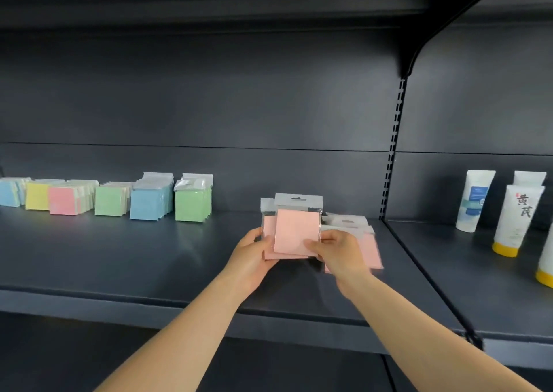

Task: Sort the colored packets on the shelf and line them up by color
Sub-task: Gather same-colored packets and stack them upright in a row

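Observation:
Both hands hold a small stack of pink packets [294,230] upright above the dark shelf [149,257]. My left hand [253,260] grips the stack's left edge from below. My right hand [338,251] pinches the front packet at its lower right corner. More pink packets [369,251] lie flat on the shelf behind my right hand, partly hidden by it. Along the back left stand rows of sorted packets: blue [9,192], yellow [37,200], pink [62,201], green [108,200], blue [147,204] and green [191,204].
White tubes [474,200] with coloured caps stand on the neighbouring shelf section to the right, beyond a slotted upright post [390,164]. Another shelf [209,3] hangs overhead. Bare shelf surface lies between the green row and the held stack.

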Tool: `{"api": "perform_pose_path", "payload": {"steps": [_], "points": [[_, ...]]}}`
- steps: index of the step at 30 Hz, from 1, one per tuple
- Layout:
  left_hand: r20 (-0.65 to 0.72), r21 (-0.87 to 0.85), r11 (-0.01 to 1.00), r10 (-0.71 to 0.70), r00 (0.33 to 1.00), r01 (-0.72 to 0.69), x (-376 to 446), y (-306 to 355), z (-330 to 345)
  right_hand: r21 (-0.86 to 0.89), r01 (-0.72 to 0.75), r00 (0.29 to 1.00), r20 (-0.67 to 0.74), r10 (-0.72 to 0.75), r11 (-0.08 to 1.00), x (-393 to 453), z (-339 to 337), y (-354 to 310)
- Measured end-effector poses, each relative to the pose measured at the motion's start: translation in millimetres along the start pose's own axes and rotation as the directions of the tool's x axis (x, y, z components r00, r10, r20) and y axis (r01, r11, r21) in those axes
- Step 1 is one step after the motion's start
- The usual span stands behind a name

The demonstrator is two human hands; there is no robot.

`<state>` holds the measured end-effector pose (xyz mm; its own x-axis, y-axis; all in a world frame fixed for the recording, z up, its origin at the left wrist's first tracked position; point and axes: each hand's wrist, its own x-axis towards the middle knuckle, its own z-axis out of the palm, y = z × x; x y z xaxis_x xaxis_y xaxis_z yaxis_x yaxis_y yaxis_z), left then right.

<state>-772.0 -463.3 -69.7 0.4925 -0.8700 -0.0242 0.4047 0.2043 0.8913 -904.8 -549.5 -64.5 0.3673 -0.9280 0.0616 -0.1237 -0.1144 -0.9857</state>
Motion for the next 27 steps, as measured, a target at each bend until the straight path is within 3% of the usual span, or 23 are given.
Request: {"api": "perform_pose_path", "payload": {"steps": [3, 8, 14, 16, 27], "points": [[0.077, 0.074, 0.997, 0.012, 0.997, -0.017, 15.1, 20.7, -24.2, -0.027, 0.001, 1.000, -0.014, -0.002, 1.000, 11.3, 35.9, -4.3], [0.072, 0.269, 0.958, 0.083, 0.994, -0.099, 51.6, 41.2, -66.1, -0.018, 0.005, 1.000, -0.028, -0.006, 1.000, 27.2, 97.9, -16.0], [0.041, 0.673, 0.704, 0.273, 0.961, -0.229, 97.3, 48.8, -107.0, -0.068, 0.093, 0.990, -0.103, -0.100, 0.993, 47.9, 166.4, -7.6], [0.031, 0.699, 0.670, 0.319, 0.947, -0.249, 114.2, 43.0, -116.7, -0.101, 0.112, 0.980, -0.151, -0.127, 0.989, 57.1, 181.0, -4.7], [-0.102, 0.629, 0.742, 0.374, 0.922, -0.232, 200.5, 29.2, -121.1, -0.258, 0.123, 0.961, -0.211, -0.180, 0.958, 134.5, 203.7, 0.4]]}}
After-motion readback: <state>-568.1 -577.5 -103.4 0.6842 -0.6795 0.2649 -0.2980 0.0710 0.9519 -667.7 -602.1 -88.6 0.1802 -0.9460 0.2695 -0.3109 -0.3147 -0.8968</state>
